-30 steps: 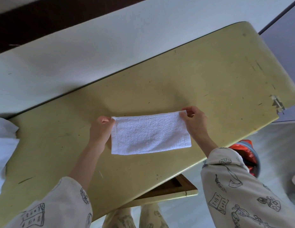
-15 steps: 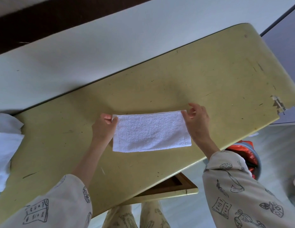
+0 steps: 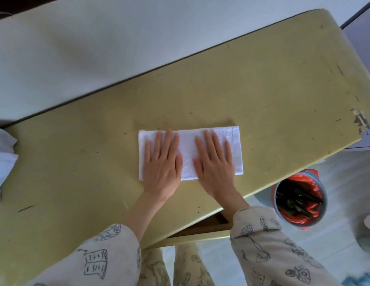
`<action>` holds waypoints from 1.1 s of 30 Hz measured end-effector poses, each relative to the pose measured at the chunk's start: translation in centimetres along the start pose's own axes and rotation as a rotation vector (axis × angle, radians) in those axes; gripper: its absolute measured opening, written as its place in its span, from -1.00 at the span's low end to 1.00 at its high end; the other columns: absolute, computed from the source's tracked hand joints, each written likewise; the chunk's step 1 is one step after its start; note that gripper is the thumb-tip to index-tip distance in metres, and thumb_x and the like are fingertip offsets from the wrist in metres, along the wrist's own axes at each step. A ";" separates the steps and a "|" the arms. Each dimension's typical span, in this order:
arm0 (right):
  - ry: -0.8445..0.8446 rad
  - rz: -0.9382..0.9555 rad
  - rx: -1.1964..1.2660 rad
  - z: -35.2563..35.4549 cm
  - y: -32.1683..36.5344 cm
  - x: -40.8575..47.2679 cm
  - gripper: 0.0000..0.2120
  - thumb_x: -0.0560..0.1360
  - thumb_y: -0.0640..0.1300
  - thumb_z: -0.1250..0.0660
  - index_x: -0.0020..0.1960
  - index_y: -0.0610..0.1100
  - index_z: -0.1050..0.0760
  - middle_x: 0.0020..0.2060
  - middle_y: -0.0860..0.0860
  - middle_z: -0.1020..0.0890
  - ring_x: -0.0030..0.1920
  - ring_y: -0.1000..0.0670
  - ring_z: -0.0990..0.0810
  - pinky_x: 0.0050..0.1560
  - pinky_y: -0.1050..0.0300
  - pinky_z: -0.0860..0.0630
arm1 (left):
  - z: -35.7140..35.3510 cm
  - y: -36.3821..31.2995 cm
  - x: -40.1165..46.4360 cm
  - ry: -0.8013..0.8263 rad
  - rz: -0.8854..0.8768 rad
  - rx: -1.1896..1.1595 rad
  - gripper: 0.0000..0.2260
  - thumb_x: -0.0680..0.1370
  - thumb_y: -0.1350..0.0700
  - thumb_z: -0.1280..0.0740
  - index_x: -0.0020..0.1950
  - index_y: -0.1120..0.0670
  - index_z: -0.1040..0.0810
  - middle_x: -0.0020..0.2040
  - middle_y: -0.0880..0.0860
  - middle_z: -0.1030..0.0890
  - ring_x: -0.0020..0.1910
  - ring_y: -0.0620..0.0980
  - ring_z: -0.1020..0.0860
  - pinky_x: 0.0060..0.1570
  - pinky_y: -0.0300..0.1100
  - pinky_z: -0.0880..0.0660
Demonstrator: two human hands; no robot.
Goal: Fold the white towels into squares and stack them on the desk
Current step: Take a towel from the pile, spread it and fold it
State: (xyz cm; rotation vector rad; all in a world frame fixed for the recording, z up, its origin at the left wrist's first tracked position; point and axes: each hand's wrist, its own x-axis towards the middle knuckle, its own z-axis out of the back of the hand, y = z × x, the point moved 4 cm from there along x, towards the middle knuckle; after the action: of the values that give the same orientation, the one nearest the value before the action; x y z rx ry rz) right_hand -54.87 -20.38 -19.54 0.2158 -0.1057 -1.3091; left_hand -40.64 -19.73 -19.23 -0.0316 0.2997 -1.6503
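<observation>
My left hand (image 3: 161,166) and right hand (image 3: 215,166) press flat, fingers straight, grasping nothing, on the folded white terry towel (image 3: 188,153) lying on the scuffed yellow-green desk (image 3: 262,83)

I see a yellow-green desk (image 3: 252,79) set against a pale wall, its top scuffed with dark marks and its right edge chipped. A white towel (image 3: 188,155), folded into a long rectangle, lies flat near the desk's front edge, with my left hand (image 3: 162,162) and right hand (image 3: 214,162) pressed flat on it side by side. More white cloth (image 3: 2,157) sits at the far left end.
</observation>
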 end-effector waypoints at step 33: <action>0.110 0.030 -0.071 0.7 2.6 1.1 -0.46 0.57 0.16 0.08 0.49 -0.06 -0.10 0.48 -0.11 -0.19 0.48 -0.13 -0.05 0.39 -0.29 0.03 | 3.2 6.7 -0.8 -0.005 0.640 -0.294 -0.58 0.50 -0.11 -0.27 0.09 0.25 -0.45 0.11 0.21 -0.46 0.13 0.15 -0.30 0.15 -0.15 -0.14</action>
State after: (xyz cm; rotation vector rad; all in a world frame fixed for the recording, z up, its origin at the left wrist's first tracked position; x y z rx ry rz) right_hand -52.29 -20.90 -18.38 0.2245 0.0310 -1.2667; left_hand -33.41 -20.03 -17.48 -0.1458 0.4896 -0.9631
